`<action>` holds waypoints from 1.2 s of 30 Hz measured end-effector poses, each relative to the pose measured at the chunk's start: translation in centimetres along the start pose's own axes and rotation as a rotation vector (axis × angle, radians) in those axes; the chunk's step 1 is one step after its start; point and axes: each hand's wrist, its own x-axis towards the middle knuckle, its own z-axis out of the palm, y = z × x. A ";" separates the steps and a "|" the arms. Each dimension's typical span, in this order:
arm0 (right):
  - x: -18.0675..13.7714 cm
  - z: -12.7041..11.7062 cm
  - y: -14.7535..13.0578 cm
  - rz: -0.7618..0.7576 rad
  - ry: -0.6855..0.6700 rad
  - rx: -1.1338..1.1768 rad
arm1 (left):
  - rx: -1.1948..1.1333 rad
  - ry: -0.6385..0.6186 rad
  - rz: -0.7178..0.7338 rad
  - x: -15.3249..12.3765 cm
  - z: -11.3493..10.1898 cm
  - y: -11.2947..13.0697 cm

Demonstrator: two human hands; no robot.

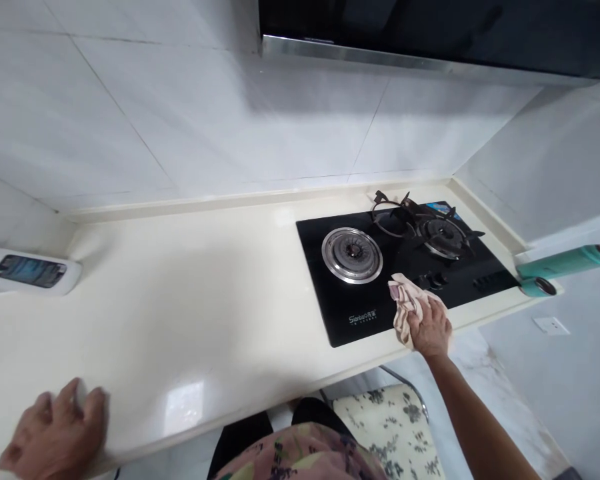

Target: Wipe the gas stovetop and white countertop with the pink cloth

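Observation:
My right hand [431, 328] presses a crumpled pale pink cloth [404, 303] against the front edge of the black glass gas stove [337, 313], just below its control knobs [433, 280]. To the left of the cloth is the bare left burner [353, 255], a round metal ring with no pan support on it. The right burner [444, 235] carries a dark pan support, and a second pan support [393, 217] lies beside it toward the back. My left hand [60, 427] rests on the cream countertop [220, 287] with nothing in it, its fingers slightly bent and apart.
A green cylindrical bottle [563, 262] and a small green cup-like piece [537, 287] are at the counter's right end. At far left is a white device with a dark screen [30, 270]. A range hood [430, 40] hangs above. A floral-covered chair [387, 420] stands below the counter.

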 end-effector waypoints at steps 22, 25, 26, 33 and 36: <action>-23.7 -5.9 -40.9 -0.531 -0.537 0.280 | -0.416 0.188 -0.009 -1.6 -1.5 0.9; -25.0 -7.0 -44.9 -0.607 -0.548 0.408 | -0.460 0.192 -0.006 -1.7 -0.9 0.3; -25.2 -7.2 -45.4 -0.628 -0.516 0.449 | -0.485 0.199 -0.001 -1.6 -0.8 0.0; -16.7 -6.0 -34.7 -0.408 -0.220 0.424 | -0.583 0.247 0.018 -1.9 -0.6 -0.3; -12.4 -4.5 -28.1 -0.199 -0.093 0.336 | -0.573 0.283 0.123 -4.1 -0.9 2.7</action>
